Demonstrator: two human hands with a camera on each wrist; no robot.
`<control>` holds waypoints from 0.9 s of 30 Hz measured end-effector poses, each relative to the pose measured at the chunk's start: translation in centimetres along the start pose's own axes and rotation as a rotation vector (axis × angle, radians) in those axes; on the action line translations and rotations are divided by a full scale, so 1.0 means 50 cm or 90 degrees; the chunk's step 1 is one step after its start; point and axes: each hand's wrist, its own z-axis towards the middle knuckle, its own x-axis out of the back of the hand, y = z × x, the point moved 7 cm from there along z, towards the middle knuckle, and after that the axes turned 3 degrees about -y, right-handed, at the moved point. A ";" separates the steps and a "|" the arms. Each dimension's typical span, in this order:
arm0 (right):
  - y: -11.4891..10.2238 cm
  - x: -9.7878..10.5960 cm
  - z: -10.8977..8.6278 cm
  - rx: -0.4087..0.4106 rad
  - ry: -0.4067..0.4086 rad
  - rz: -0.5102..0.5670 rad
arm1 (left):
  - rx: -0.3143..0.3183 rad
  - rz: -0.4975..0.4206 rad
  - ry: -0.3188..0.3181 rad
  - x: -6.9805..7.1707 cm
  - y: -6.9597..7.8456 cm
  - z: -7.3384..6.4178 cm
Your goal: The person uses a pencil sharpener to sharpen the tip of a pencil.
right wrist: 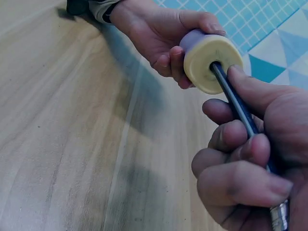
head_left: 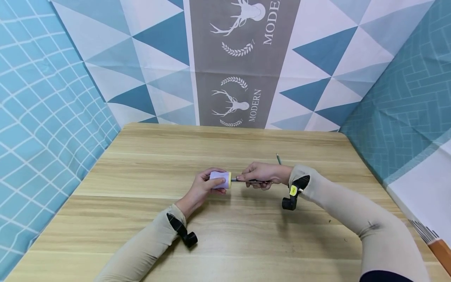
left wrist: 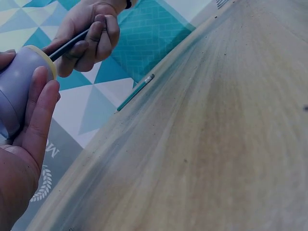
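My left hand [head_left: 201,187] grips a lilac pencil sharpener [head_left: 218,180] around its body, above the table. The sharpener's round yellow end [right wrist: 204,72] faces right, and a dark pencil [right wrist: 236,102] sticks into the hole in its middle. Around the pencil's shaft curl the fingers of my right hand [head_left: 262,173], thumb close to the yellow end. A silvery ferrule [right wrist: 279,216] shows at the pencil's rear, below the right palm. The pencil's tip is hidden inside the sharpener.
A second pencil [left wrist: 135,93], teal-green, lies on the wooden table [head_left: 141,231] beyond my right wrist. Small dark specks dot the tabletop. A patterned cloth backdrop [head_left: 158,58] stands behind the far edge, with blue cloths on both sides.
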 end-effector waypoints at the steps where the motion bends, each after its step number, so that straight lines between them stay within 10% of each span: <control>1: 0.001 0.000 0.000 0.000 0.004 -0.008 | 0.001 0.002 0.000 0.000 0.000 0.000; 11: -0.067 0.004 -0.060 0.159 0.194 -0.319 | -0.001 0.008 0.012 0.009 0.002 0.004; 21: -0.092 -0.090 -0.125 0.646 0.588 -0.851 | -0.020 -0.002 0.029 0.014 0.013 0.004; 27: -0.076 -0.108 -0.114 0.721 0.666 -1.000 | -0.015 -0.006 0.012 0.008 0.009 0.004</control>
